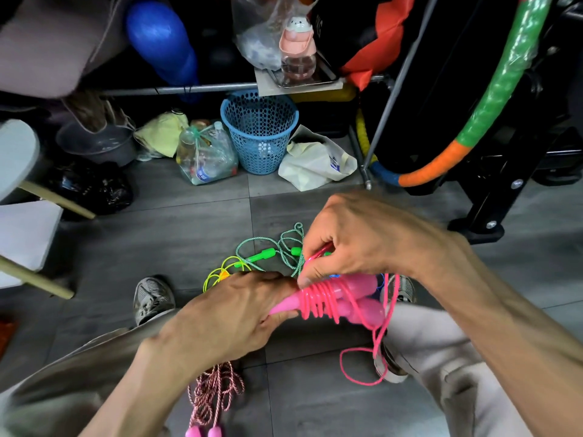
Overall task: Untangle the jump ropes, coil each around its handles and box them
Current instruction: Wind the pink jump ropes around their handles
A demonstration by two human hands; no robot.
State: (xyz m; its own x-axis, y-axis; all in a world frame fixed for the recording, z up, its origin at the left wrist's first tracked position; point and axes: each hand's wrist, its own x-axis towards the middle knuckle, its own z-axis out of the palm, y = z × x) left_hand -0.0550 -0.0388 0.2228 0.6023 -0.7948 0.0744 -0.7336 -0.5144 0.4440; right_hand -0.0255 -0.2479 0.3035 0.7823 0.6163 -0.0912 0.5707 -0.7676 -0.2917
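Pink jump rope [328, 302] clasped in both hands' grip, grey tiled floor [189, 234], cluttered storeroom.

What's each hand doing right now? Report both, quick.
Left hand: closed, holding the pink handles by their narrow end.
Right hand: closed, pinching the pink rope and winding it around the handles.

Left hand [233, 313] covered the narrow ends of the pink handles [356, 298], so grip underneath couldn't be made out. Right hand [356, 244] hid part of the green rope [284, 244] at 12 o'clock. Striped rope [214, 395] w/ pink handles was cut off by the bottom edge at 6. Upper-left clutter was blurred, unreadable.
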